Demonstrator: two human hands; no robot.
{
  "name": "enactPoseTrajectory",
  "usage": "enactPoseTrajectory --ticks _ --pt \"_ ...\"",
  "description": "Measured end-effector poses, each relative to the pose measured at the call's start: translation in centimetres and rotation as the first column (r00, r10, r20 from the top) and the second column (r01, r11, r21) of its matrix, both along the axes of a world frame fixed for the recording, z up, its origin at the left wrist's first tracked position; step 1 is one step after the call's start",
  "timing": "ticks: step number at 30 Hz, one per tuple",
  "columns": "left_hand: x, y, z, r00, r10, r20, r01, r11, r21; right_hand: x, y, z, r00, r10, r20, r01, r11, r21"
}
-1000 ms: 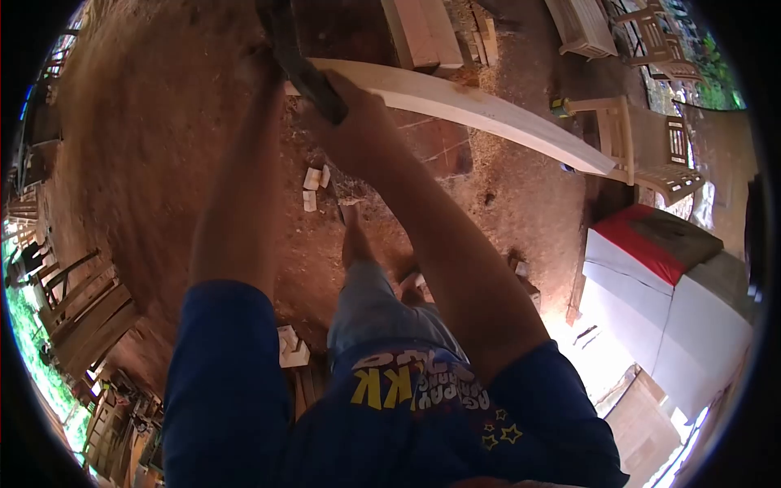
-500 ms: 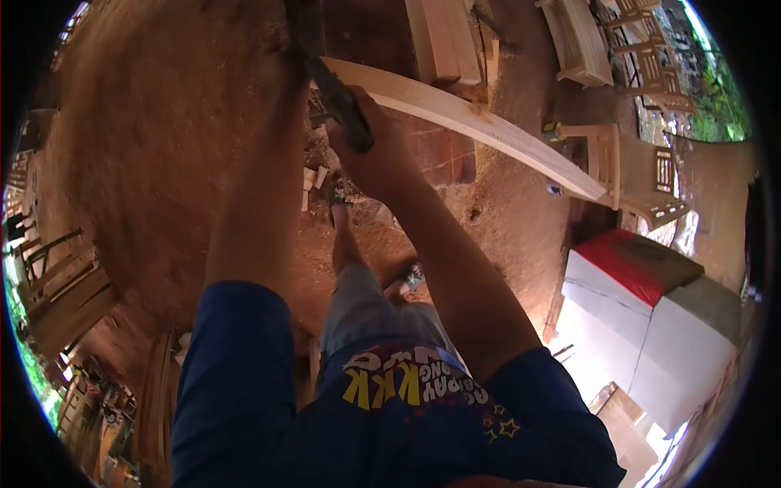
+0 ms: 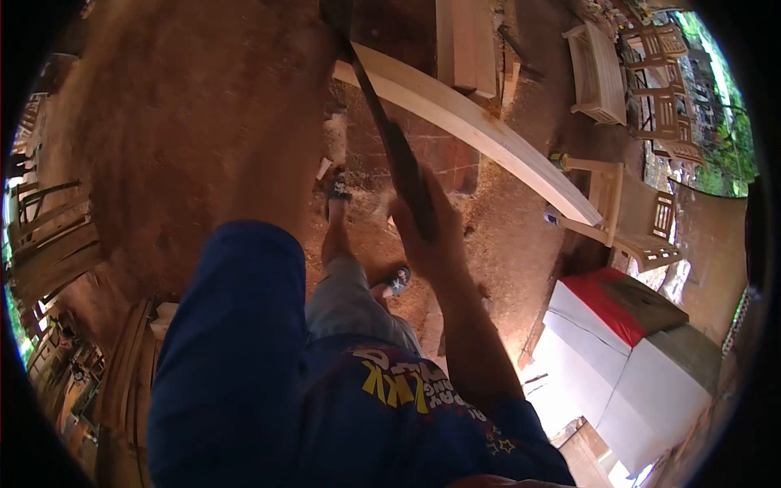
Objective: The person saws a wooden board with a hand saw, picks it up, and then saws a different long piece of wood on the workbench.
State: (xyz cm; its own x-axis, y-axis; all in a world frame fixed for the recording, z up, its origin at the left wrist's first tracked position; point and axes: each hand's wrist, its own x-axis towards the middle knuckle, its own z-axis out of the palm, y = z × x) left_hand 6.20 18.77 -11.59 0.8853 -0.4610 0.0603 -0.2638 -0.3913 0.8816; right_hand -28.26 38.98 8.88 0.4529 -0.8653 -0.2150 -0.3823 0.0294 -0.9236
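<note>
Right hand closed, arms forward

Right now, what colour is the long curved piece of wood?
The curved piece of wood is pale tan; it shows in the head view.

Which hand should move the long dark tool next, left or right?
Probably the right hand: it grips the near end of the long dark tool, beside the pale curved beam. The left arm reaches forward into dark blur, so I can't tell what that hand holds.
</note>
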Motion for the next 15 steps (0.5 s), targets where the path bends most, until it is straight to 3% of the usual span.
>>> enactPoseTrajectory --ticks 1,3,5,8,10,12,14,15 --pt "-0.2 0.2 0.2 0.999 0.008 -0.037 -0.008 1.0 0.008 -2.6 2.5 1.6 0.997 -0.018 -0.072 0.024 0.996 0.08" --pt "-0.5 0.4 0.7 0.997 0.015 -0.078 -0.014 1.0 0.017 -6.8 6.9 4.1 0.999 -0.032 -0.021 0.033 0.997 0.071" --pt "-0.8 0.2 1.5 0.995 0.005 -0.104 -0.003 1.0 0.018 -10.0 8.7 7.0 0.934 0.158 -0.32 -0.251 0.929 -0.273" --pt "-0.5 -0.6 2.1 0.991 -0.009 -0.133 0.009 1.0 -0.007 -11.2 10.4 9.0 0.916 0.139 -0.377 -0.173 0.983 -0.06" --pt "0.2 -1.3 1.1 0.988 -0.009 -0.155 0.004 0.999 -0.034 -9.4 8.2 5.4 0.95 0.137 -0.281 -0.161 0.985 -0.063" --pt "0.7 -0.5 -0.9 0.987 -0.031 -0.16 0.025 0.999 -0.043 -5.5 4.8 1.0 0.997 -0.021 -0.08 0.022 1.0 0.019" --pt "0.8 0.5 -1.1 0.986 -0.123 -0.108 0.114 0.989 -0.092 0.6 -1.8 -3.3 0.997 0.02 0.071 -0.023 0.999 0.048" --pt "1.1 0.5 -0.7 0.986 -0.121 -0.116 0.112 0.99 -0.086 3.9 -4.3 -4.6 0.999 0.024 0.044 -0.018 0.992 -0.125"
